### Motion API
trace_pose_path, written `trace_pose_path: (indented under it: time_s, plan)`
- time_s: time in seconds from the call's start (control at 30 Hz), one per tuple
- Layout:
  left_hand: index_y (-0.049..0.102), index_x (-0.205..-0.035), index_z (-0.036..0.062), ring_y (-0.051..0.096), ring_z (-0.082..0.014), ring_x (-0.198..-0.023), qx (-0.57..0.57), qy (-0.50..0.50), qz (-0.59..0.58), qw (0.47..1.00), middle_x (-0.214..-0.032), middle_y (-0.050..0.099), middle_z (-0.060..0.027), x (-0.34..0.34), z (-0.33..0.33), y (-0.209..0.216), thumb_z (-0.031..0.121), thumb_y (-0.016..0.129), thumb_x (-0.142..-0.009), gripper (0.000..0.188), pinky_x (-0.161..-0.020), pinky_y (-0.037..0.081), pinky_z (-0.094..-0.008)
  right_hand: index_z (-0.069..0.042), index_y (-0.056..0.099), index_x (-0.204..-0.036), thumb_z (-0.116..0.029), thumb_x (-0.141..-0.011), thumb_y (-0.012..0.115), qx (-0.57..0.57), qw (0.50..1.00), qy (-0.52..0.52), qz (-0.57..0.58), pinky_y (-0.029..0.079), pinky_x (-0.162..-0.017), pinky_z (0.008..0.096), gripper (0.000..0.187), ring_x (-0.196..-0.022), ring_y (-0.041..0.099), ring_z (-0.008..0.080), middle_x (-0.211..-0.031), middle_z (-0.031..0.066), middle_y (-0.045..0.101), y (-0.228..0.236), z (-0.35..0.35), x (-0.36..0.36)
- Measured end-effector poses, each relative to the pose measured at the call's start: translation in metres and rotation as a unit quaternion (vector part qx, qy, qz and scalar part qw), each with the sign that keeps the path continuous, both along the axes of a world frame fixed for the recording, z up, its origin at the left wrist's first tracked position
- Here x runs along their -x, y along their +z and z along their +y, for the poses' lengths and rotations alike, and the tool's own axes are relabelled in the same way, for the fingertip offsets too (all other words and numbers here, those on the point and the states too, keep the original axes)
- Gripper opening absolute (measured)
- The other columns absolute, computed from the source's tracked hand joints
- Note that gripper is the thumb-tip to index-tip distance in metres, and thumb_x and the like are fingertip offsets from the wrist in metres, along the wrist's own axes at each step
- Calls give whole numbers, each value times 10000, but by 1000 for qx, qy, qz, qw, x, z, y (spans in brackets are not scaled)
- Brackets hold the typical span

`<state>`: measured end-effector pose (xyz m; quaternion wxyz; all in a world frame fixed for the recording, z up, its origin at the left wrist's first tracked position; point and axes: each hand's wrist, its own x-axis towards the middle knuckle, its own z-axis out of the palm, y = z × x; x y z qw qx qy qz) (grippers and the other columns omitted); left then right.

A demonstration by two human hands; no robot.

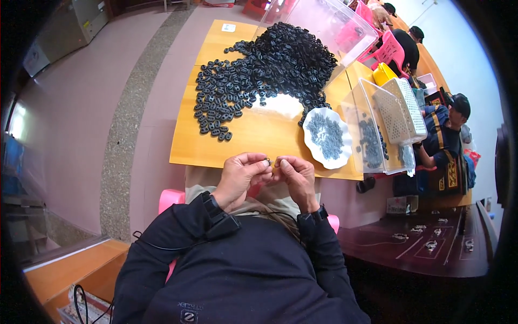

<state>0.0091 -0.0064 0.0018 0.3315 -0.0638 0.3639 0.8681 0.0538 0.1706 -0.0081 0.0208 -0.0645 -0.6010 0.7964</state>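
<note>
Over the near edge of the wooden table (259, 148), my left hand (237, 179) and my right hand (298, 178) face each other, fingertips almost touching. A small black piece (268, 161) is pinched between my left thumb and forefinger. My right thumb and fingers are pressed together too, and what they hold, if anything, is too small to name. Beyond my hands spreads a large heap of black oval pieces with two holes each (291, 54), looser toward the left. Right of it stands a white scalloped dish (313, 137) with many tiny grey pieces.
A clear plastic bin (349, 116) with black pieces stands at the table's right, beside a white perforated basket (402, 110) and a yellow container (383, 74). A large clear tub (356, 32) lies behind the heap. Other people sit along the right. A dark red panelled surface (415, 243) is at lower right.
</note>
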Motion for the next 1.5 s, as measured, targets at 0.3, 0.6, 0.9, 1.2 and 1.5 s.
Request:
trace_pose_path:
  time_s: [0.3,0.6,0.9,1.2,1.5]
  plan:
    - [568,-1069,-39,662,-173,-807,-28,81,40,996,-937,647,-122,-4,-12,27,-14,594,-894,178,-753,574,-277,42,651,-1038,-77,-929,601,-69,993,84,-54,521,-647,230,168,-661,613,100,-798,59,671,15,-11,22]
    - [616,-1045,-1,663,-160,-796,-46,99,93,990,-896,670,-86,-11,-12,32,-13,612,-888,157,-747,568,-281,-55,646,-1013,-189,-759,686,-529,821,97,191,503,-679,367,290,-831,634,287,-944,97,612,19,-55,86]
    - [614,-1043,-1,668,-158,-789,-32,90,90,991,-894,668,-79,-9,-13,32,-2,617,-887,156,-738,579,-284,-82,633,-922,-219,-807,664,-610,768,109,161,488,-659,396,182,-787,619,299,-853,95,575,31,-65,90]
    - [606,-1014,-18,664,-162,-780,-36,115,46,992,-913,666,-104,1,-15,19,-9,604,-889,125,-722,576,-274,-46,625,-933,-131,-756,663,-615,770,53,161,499,-694,406,200,-810,634,324,-850,143,647,32,-32,64]
    - [596,-1011,-15,669,-174,-854,0,129,47,990,-947,666,-123,5,-10,6,-6,590,-898,114,-760,576,-271,70,629,-1099,-57,-859,668,-231,972,45,-4,483,-607,208,274,-718,580,52,-817,23,658,12,-2,43]
